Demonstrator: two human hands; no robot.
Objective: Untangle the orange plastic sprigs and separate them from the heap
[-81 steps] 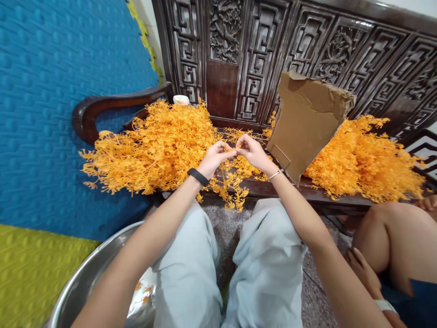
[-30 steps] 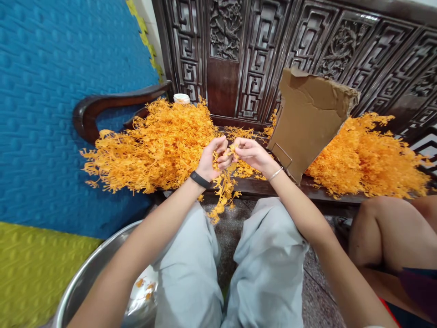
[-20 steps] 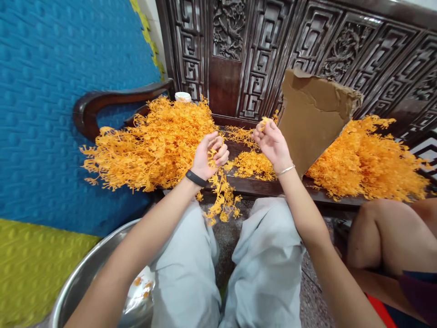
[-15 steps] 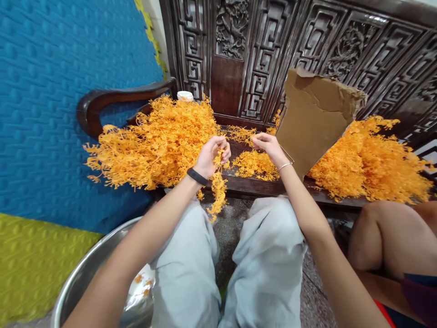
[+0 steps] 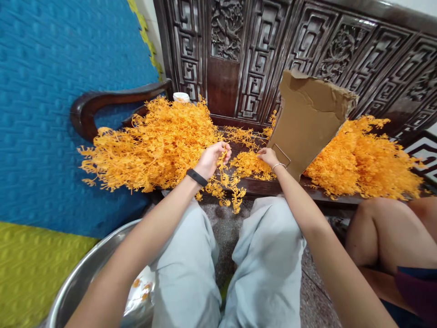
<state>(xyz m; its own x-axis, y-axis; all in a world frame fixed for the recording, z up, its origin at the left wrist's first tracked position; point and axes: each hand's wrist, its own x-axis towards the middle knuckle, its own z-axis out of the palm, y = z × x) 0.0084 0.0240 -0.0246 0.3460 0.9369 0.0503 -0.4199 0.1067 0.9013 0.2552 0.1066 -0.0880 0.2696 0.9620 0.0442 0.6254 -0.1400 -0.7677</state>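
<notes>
My left hand (image 5: 212, 160), with a black band at the wrist, is closed on an orange artificial flower strand (image 5: 235, 189), which dangles past the bench edge. Its fingers are pinched at chest side of the big orange heap (image 5: 160, 146). My right hand (image 5: 269, 156), wearing a thin bracelet, rests at the right end of a small pile of loose orange pieces (image 5: 249, 164). The fingertips of that hand are pressed together there; whatever they pinch is too small to make out.
A cardboard sheet (image 5: 309, 120) stands upright on the dark wooden bench (image 5: 257, 186), before another orange heap (image 5: 362, 157). At the back left sits a white cup (image 5: 181, 97). A metal basin (image 5: 73, 273) is at lower left. A person's bare knee (image 5: 378, 228) is at right.
My right hand has moved down to the small pile. The strand under my left hand has swung right and spread out. The view has shifted slightly.
</notes>
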